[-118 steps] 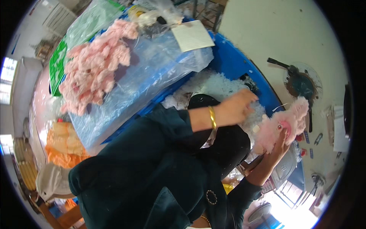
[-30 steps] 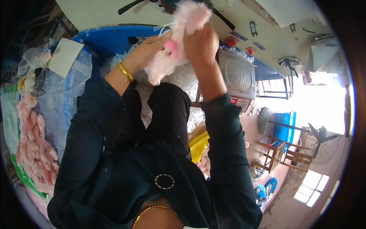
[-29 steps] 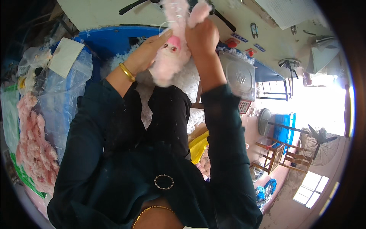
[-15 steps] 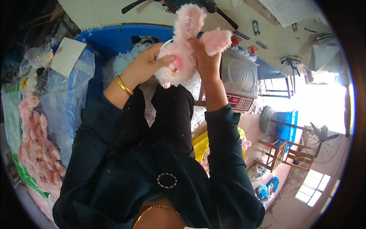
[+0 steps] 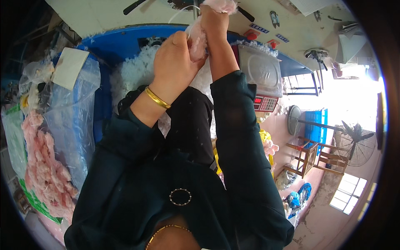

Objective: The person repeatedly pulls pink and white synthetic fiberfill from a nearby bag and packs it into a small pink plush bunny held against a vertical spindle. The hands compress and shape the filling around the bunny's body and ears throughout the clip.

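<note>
Both hands grip a fluffy pink plush toy (image 5: pixel 197 42) at the front edge of the pale machine table. My left hand (image 5: pixel 173 60), wearing a gold bangle, is closed around its lower part, with the back of the hand facing up. Farther away, my right hand (image 5: pixel 214 26) is closed on the upper part, and pink fur sticks out beyond the knuckles. Most of the toy is hidden behind the hands; its face does not show. A thin white curved strip (image 5: pixel 180 14) arches beside the toy.
White stuffing (image 5: pixel 139 62) fills a blue bin (image 5: pixel 109 39) below the table. A scale (image 5: pixel 261 68) stands at the right. Pink plush pieces (image 5: pixel 48 166) lie on bags at the left. Small cutters (image 5: pixel 274 19) and red buttons (image 5: pixel 251 35) are on the table.
Both hands have moved farther away with the plush toy, up over the table edge. Its eye and ears, visible before, are now mostly covered or turned away. My left hand has turned over.
</note>
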`<state>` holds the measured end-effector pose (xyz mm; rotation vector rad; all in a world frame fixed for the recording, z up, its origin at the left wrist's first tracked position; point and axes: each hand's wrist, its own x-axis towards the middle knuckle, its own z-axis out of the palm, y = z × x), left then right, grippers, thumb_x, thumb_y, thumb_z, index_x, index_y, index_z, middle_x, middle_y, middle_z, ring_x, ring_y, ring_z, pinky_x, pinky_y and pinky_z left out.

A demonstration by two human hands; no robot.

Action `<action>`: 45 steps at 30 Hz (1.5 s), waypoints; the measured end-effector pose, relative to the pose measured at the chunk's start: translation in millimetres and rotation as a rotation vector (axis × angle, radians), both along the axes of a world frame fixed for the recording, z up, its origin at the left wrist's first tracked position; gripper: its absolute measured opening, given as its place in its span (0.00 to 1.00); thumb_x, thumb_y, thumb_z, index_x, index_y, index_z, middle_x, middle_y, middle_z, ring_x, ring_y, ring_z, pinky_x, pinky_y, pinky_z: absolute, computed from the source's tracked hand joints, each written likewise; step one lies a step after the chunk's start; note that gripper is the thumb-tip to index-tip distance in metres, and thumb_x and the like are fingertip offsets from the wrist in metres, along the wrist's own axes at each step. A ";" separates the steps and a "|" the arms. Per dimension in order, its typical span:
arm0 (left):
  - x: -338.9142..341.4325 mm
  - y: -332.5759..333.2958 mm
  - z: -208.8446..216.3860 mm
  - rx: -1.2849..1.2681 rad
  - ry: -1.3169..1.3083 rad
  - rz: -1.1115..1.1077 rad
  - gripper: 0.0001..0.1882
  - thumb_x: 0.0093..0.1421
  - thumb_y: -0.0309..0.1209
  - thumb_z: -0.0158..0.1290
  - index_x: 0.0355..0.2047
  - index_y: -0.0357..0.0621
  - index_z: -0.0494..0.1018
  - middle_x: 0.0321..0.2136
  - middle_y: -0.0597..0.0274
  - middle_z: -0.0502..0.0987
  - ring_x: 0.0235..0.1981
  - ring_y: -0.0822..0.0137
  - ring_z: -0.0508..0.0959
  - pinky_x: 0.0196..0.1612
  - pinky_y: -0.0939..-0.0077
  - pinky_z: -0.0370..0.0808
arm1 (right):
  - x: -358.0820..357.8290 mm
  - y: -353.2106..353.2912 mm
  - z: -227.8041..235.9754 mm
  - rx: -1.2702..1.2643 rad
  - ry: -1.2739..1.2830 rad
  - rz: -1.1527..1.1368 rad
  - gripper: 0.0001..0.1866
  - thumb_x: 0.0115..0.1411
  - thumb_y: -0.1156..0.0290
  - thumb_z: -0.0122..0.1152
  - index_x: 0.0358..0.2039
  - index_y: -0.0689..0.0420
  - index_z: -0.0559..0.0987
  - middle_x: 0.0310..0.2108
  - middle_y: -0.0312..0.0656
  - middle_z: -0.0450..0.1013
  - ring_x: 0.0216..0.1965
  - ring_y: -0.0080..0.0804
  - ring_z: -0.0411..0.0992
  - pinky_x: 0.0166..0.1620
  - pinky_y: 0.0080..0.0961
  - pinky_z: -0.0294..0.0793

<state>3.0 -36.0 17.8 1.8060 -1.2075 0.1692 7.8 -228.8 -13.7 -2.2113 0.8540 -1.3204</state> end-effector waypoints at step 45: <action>-4.5 32.6 -3.5 0.024 0.281 -0.108 0.19 0.52 0.34 0.61 0.38 0.37 0.69 0.30 0.55 0.74 0.29 0.62 0.76 0.30 0.71 0.73 | -22.9 30.7 30.9 -0.330 0.212 0.191 0.18 0.45 0.54 0.63 0.19 0.58 0.75 0.19 0.53 0.69 0.22 0.52 0.69 0.26 0.41 0.68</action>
